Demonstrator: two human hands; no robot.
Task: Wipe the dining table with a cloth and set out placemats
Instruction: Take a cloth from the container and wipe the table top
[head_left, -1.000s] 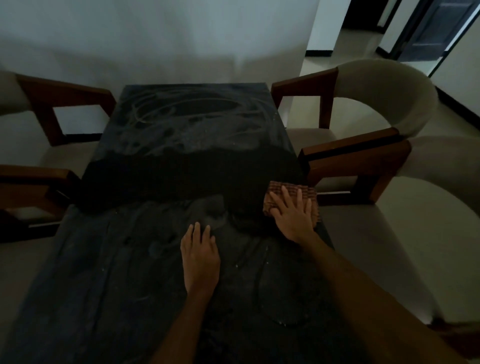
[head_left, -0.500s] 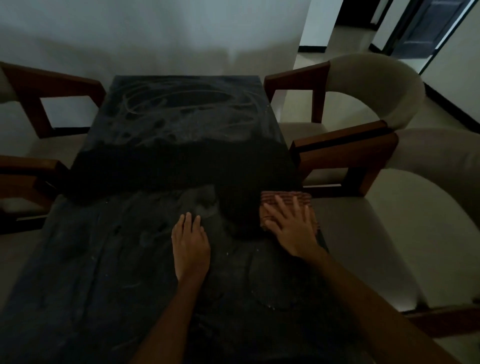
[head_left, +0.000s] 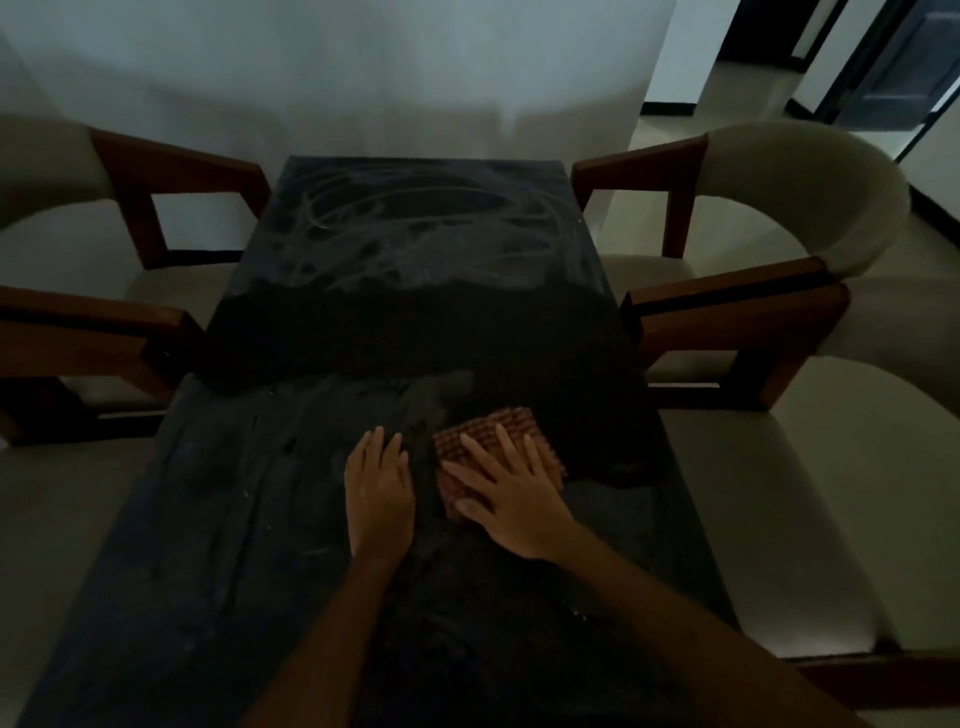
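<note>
Right hand (head_left: 511, 499) flat on cloth (head_left: 493, 436), dark table (head_left: 260, 519).

On the table (head_left: 218, 519), the left hand (head_left: 379, 493) lies just left of the cloth (head_left: 488, 431), chairs (head_left: 779, 218) flanking.

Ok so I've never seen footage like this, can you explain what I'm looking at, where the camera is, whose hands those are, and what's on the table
There is no machine here. The picture comes from a wide-angle camera worn on a person's head, looking forward and down, so the two bare arms reaching in from the bottom are that person's own.

They stand at one end of a long dark dining table with streaky smear marks on it. The right hand lies flat, fingers spread, pressing a folded reddish checked cloth onto the tabletop. The left hand rests flat on the table just beside it, holding nothing.

Wooden-armed chairs with pale cushions stand along both sides. No placemats can be seen. The room is dim, so fine detail is hard to make out.
</note>
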